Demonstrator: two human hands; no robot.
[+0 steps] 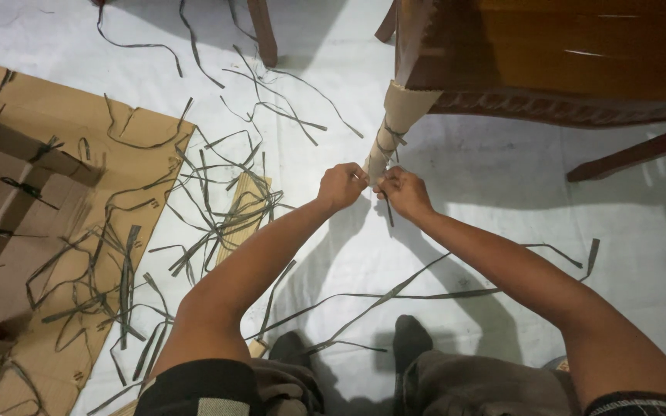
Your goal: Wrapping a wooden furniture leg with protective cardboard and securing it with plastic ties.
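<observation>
The thin dark strap could slip loose and let the cardboard wrap slide off the wooden furniture leg, since the left hand and right hand each pinch it only by fingertip grip, closed just below the wrap.

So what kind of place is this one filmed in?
Probably a furniture packing or workshop floor, though it could be a home. Both hands, left hand and right hand, work at a cardboard-wrapped furniture leg; flattened cardboard and loose strapping strips litter the white floor.
</observation>
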